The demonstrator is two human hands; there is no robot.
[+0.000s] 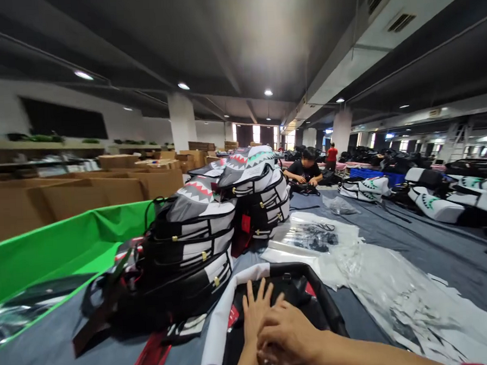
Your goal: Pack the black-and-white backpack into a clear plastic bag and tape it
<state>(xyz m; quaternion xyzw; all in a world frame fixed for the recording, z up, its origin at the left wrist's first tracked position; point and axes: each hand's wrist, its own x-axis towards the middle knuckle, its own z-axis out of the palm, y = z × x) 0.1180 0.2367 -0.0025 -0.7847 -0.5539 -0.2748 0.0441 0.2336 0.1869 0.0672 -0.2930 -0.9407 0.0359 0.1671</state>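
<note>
My left hand lies flat with its fingers stretched out on the black inside of an opened backpack with a white and red edge, at the bottom middle. My right hand rests over the left one, its fingers curled; whether they hold anything is hidden. Just beyond my hands stands a pile of grey, white and black backpacks with a shark-mouth print.
A green bin stands at the left, with cardboard boxes behind it. Clear plastic bags and white paper sheets lie on the grey table at the right. A person in black works at the far end. More backpacks sit far right.
</note>
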